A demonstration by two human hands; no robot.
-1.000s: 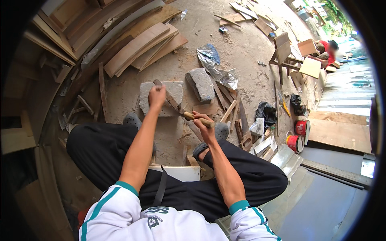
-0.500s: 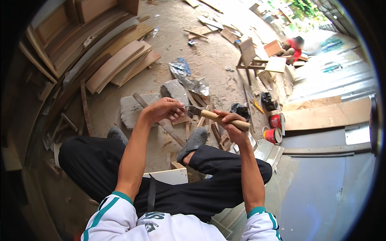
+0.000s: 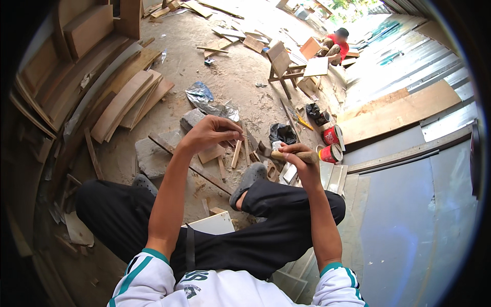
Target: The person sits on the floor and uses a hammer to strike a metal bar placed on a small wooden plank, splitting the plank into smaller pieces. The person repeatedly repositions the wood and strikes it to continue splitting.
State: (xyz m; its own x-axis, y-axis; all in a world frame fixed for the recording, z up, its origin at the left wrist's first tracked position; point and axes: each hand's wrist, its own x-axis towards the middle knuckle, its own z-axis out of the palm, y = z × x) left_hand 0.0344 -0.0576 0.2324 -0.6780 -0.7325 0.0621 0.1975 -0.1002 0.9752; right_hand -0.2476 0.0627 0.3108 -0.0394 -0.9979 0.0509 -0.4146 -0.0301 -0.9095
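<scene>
My right hand point(image 3: 299, 159) is closed round the wooden handle of a hammer point(image 3: 308, 156). Its dark metal head points left, toward my other hand. My left hand point(image 3: 217, 134) is raised over the rubble with thumb and fingertips pinched together. A thin, pale, nail-like sliver point(image 3: 246, 136) sticks out of that pinch, too small to make out surely. A gap separates the hammer head from my left fingertips. Below both hands, a white board point(image 3: 212, 224) with wooden edges lies between my legs.
Grey stone blocks point(image 3: 153, 153), a long dark wood strip point(image 3: 204, 176) and scraps lie in front. Red cans point(image 3: 331, 153) and a black plastic bag point(image 3: 283, 134) stand right. Stacked boards point(image 3: 128, 102) line the left. A person in red point(image 3: 339, 45) sits far off beside a wooden chair point(image 3: 281, 61).
The hammer head has come away from my left fingers, turning and dropping slightly right. My left hand has risen a little and pinches more tightly. The view has shifted to the right.
</scene>
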